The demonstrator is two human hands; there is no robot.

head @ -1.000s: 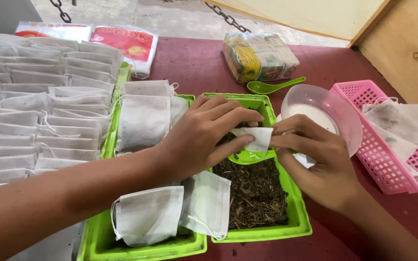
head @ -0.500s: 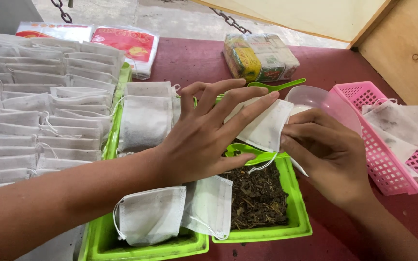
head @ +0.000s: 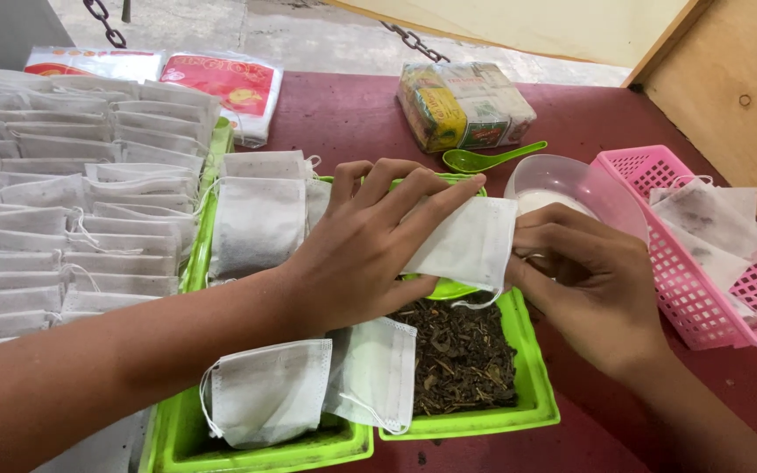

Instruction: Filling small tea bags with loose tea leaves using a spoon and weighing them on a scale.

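Lowered since half a second ago, the white filter bag (head: pixel 466 243) now sits flatter over the green tray of loose tea (head: pixel 527 385), near the table's front edge. Left hand (head: pixel 370 245) spreads its fingers along the bag, thumb beneath; right hand (head: pixel 584 280) pinches its right edge, fingers curled. Filling seems underway; opening the mouth looks next. Beyond, a green spoon (head: pixel 488 158) lies.

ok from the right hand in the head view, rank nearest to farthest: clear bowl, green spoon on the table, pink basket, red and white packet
1. Clear bowl: just behind the right hand, about touching it.
2. Pink basket: to its right.
3. Green spoon: on the table beyond the bowl; close to the basket's distance, so this order is loose.
4. Red and white packet: far back left, clearly farthest.
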